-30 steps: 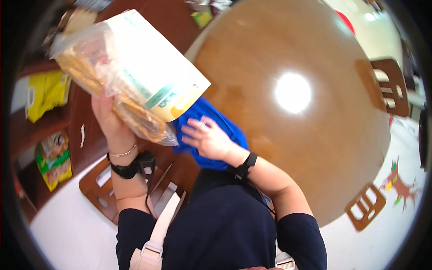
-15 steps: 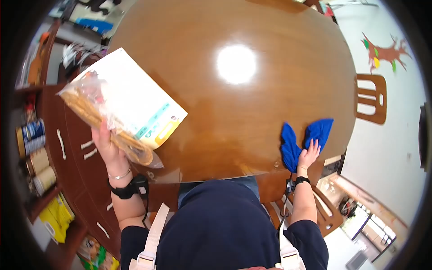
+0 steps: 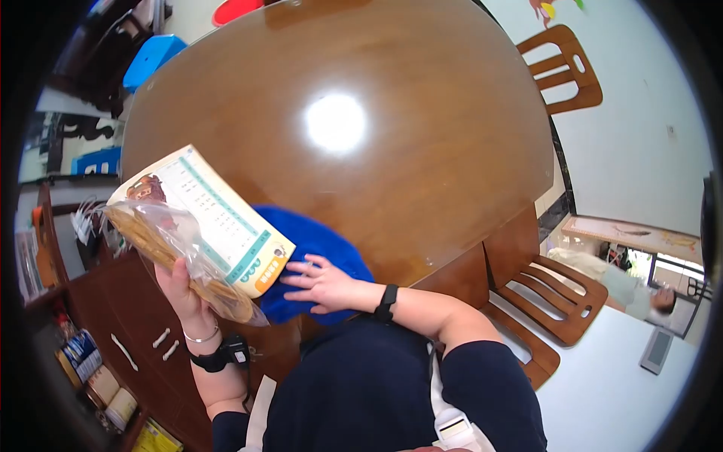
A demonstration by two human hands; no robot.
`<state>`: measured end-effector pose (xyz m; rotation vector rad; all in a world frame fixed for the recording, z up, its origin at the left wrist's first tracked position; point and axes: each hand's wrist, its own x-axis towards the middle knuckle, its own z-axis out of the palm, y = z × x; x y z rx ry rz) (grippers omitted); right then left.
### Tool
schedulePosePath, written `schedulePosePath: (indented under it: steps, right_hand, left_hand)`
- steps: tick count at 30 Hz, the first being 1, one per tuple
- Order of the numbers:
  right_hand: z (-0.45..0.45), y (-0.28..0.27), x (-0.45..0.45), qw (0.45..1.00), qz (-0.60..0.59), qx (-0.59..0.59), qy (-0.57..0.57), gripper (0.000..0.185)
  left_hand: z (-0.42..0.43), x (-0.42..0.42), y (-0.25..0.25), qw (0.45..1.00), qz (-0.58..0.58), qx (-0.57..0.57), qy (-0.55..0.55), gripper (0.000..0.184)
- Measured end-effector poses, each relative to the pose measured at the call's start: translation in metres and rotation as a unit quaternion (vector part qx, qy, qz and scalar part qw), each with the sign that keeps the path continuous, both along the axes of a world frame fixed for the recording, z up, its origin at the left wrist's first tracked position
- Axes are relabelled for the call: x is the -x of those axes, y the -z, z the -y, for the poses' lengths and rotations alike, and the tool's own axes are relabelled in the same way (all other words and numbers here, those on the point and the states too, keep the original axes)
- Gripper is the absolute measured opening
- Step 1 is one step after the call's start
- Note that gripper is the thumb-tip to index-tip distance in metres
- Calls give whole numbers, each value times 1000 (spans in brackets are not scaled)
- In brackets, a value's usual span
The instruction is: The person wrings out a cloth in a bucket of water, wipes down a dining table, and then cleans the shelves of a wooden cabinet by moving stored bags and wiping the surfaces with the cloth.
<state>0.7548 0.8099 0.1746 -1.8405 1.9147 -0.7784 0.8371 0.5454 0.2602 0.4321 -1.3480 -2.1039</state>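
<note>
My left hand [image 3: 181, 290] is closed around a clear plastic bag [image 3: 166, 241] with long tan pieces inside. Held together with the bag is a cream booklet or flat packet [image 3: 215, 215] with green bands, print and an orange patch. Beneath its lower right corner, a blue cloth [image 3: 327, 245] spreads over the near edge of the table. My right hand [image 3: 327, 286] lies on this cloth with its fingers apart, the fingertips close to the booklet's corner.
A large brown table [image 3: 429, 120] fills the middle. Wooden chairs [image 3: 553, 301] stand at the right, another [image 3: 565, 71] at the upper right. Drawers and shelves line the left side. A blue stool [image 3: 151, 60] is at the upper left. Another person [image 3: 640, 297] is at the far right.
My right hand and the blue cloth have moved from the table's right side to the left, beside the booklet. The cloth is now spread wider. The camera view has turned.
</note>
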Motion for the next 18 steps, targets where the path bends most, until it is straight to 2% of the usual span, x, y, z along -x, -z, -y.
schedulePosePath:
  steps: [2,4,8,10,12,14,18]
  right_hand:
    - [-12,6,5,1000,9,14,18,49]
    - [-45,6,22,994,-11,41,100,43]
    - [-127,4,65,944,-144,8,297,46]
    - [-177,1,102,893,-204,-29,401,48]
    - [-231,8,142,814,-286,-73,500,51]
    - [-262,4,177,742,-311,-91,586,55]
    - [-341,12,274,662,-359,-113,648,58]
  left_hand:
    - [-11,14,-5,999,24,28,22,52]
    - [-16,20,-4,997,41,46,43,57]
    - [-10,12,3,989,108,69,79,71]
    - [-18,13,9,988,123,63,68,73]
    - [-33,24,10,984,147,49,94,73]
    - [-42,34,7,985,142,36,95,75]
    - [-75,63,-7,980,161,8,119,78]
